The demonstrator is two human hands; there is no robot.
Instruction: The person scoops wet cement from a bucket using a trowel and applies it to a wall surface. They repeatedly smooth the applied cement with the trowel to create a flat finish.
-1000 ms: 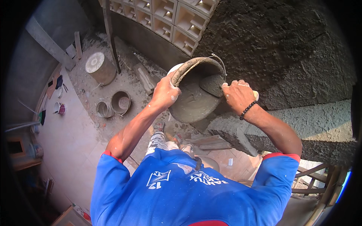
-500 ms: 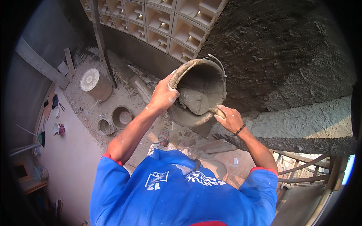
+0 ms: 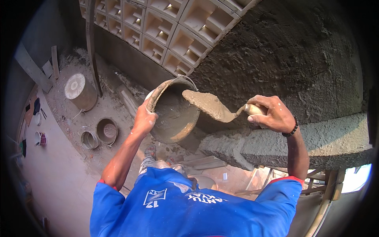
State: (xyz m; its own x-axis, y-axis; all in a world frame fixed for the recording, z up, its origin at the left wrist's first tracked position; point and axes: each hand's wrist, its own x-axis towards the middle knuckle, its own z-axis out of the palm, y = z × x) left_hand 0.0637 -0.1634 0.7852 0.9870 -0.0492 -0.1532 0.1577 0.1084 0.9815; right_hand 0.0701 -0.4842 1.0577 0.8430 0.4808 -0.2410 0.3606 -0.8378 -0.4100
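Note:
My left hand (image 3: 143, 118) grips the rim of a mortar-coated bucket (image 3: 173, 130), which is tilted with its mouth facing me. Wet grey mortar (image 3: 170, 106) lines the inside of the bucket. Fingers wrapped round a pale handle, my right hand (image 3: 273, 113) holds a trowel (image 3: 226, 117) to the right of the bucket. A heap of wet mortar (image 3: 205, 103) covers the trowel's blade, its tip in front of the bucket's right rim. Beyond the trowel rises a wall with rough, dark, damp plaster (image 3: 284, 59).
Pale ventilation blocks (image 3: 158, 25) fill the wall at upper left. A rough concrete ledge (image 3: 327, 136) runs along the right. A large drum (image 3: 85, 96), two small buckets (image 3: 107, 131) and a leaning wooden pole (image 3: 91, 51) stand on the dusty floor. Boards (image 3: 203, 162) lie near my feet.
The trowel has come up out of the bucket with mortar on it and moved right with my right hand. My left hand and the bucket have shifted left in view.

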